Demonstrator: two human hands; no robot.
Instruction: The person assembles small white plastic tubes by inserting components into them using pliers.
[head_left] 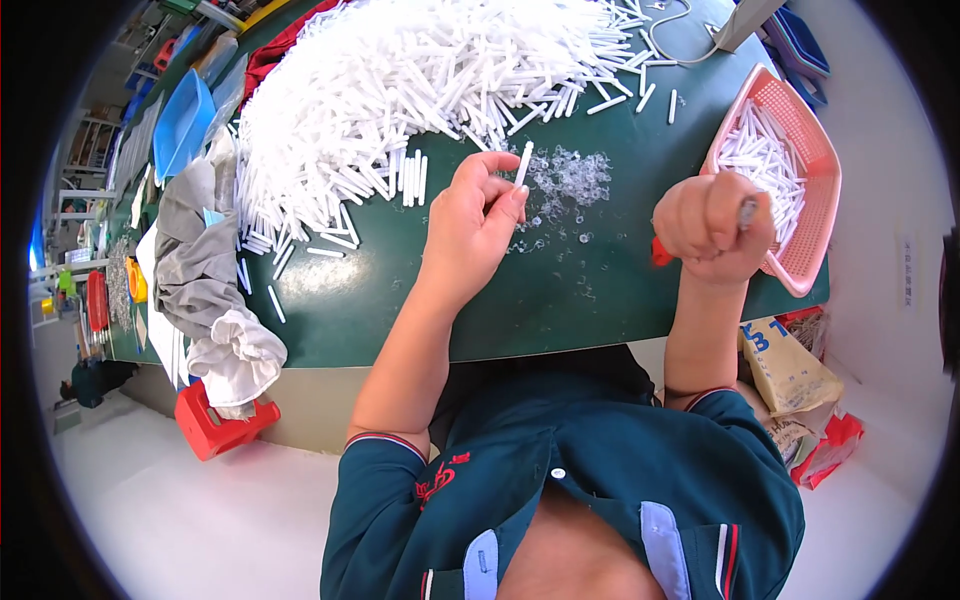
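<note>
My left hand (474, 222) pinches a slim white plastic stick (523, 165) between thumb and fingers, holding it nearly upright above the table. My right hand (715, 226) is a closed fist around a tool, mostly hidden in the palm. A red part of the tool (660, 252) shows at the fist's left and a greyish end at its right; its kind I cannot make out. Between the hands lie small clear plastic scraps (572, 178). Beyond my left hand spreads a large heap of similar white sticks (400, 75).
A pink perforated basket (822, 160) with more white sticks stands by my right hand. Grey and white cloths (192, 245) hang over the table's left side, near a blue tray (183, 122). The green table (620, 315) has its front edge close to me. Below left is a red container (215, 430).
</note>
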